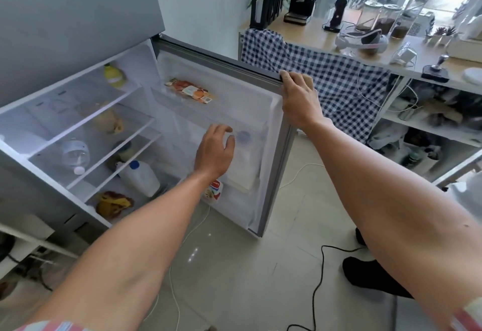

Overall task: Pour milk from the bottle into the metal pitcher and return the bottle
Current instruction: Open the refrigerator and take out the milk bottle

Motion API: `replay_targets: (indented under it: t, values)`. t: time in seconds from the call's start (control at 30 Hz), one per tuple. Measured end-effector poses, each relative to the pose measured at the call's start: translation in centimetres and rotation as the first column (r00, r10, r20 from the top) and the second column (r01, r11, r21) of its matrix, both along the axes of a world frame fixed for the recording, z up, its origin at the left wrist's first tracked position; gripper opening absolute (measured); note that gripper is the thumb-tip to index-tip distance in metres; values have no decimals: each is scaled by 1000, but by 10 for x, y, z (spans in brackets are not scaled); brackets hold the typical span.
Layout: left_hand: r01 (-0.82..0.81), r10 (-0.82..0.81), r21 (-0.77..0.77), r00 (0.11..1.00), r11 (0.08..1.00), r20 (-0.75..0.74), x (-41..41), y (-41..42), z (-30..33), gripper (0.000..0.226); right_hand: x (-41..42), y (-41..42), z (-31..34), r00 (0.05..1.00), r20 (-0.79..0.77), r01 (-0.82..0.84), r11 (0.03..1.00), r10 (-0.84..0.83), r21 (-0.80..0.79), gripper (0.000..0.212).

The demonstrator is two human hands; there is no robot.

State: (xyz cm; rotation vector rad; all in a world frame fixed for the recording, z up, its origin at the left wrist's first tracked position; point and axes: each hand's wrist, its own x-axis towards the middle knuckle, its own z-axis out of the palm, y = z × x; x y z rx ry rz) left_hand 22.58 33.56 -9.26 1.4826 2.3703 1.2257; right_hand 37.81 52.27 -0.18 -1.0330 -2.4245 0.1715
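The fingers of the left hand (pixel 215 152) are spread and curled a little, with nothing in them. They hang just in front of the milk bottle (pixel 245 159), right by its blue cap (pixel 243 136), but I cannot tell if they touch it. The bottle is white and stands upright in a shelf of the open fridge door (pixel 257 111), near the door's right edge.

The fingers of the right hand (pixel 298 98) are wrapped over the top corner of the fridge door and hold it tight.

Higher up in the door lies a flat food packet (pixel 189 90) with orange and red pictures. Lower down, a small carton (pixel 214 191) peeks out under the left arm.

To the left, inside the fridge, a white jug with a blue cap (pixel 139 178) stands on a low shelf. To the far right, a blue checked cloth (pixel 326 75) hangs off a wooden counter (pixel 365 48).
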Motion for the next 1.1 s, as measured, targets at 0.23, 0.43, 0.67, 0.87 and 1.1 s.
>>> replay_targets:
  t: [0.23, 0.43, 0.67, 0.87, 1.1]
  values:
    - [-143, 293, -263, 621, 954, 727, 15, 19, -39, 37, -6, -6, -14, 990, -135, 51, 996, -40, 76, 45]
    - [-74, 267, -257, 274, 964, 924, 27, 50, -50, 46, -15, -6, -27, 965, -248, 126, 980, -85, 155, 43]
    - [-241, 172, -155, 52, 958, 984, 37, 50, -67, 61, -19, -4, -32, 944, -318, 174, 954, -91, 245, 39]
    - [-511, 243, -231, -43, 828, 969, 38, 40, -76, 54, -19, -3, -31, 945, -316, 166, 955, -84, 244, 38]
    - [-655, 202, -183, -47, 733, 978, 34, 18, -58, 97, -17, -7, -26, 958, -268, 152, 971, -98, 187, 40]
